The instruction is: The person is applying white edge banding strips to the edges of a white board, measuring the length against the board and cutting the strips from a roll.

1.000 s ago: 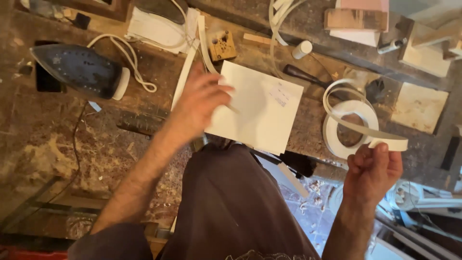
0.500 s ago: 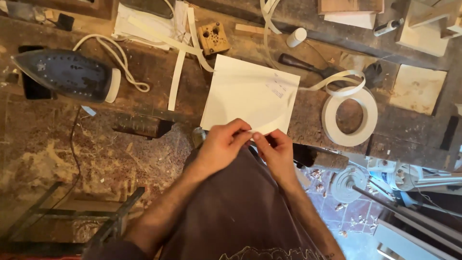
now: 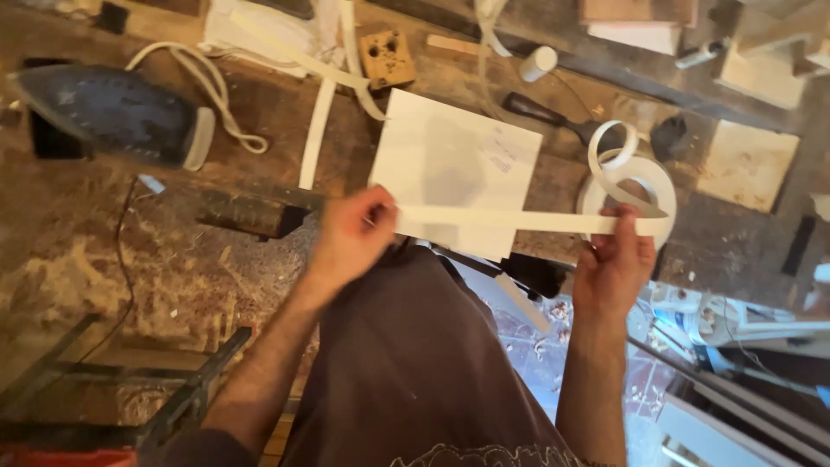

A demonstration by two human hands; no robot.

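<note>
Now white strip [image 3: 510, 220] taut between hands.

Worn, dusty wooden workbench [image 3: 130, 259] in warm light, shavings-strewn tiled floor [image 3: 536, 346] below, metal frame [image 3: 104, 380] beside.

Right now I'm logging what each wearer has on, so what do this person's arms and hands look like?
Both forearms are bare, with no sleeve showing on them. The left hand and right hand wear no gloves, and no watch, ring or bracelet shows. A dark brown garment with pale stitched patterning at its bottom edge covers the body between the arms.
</note>
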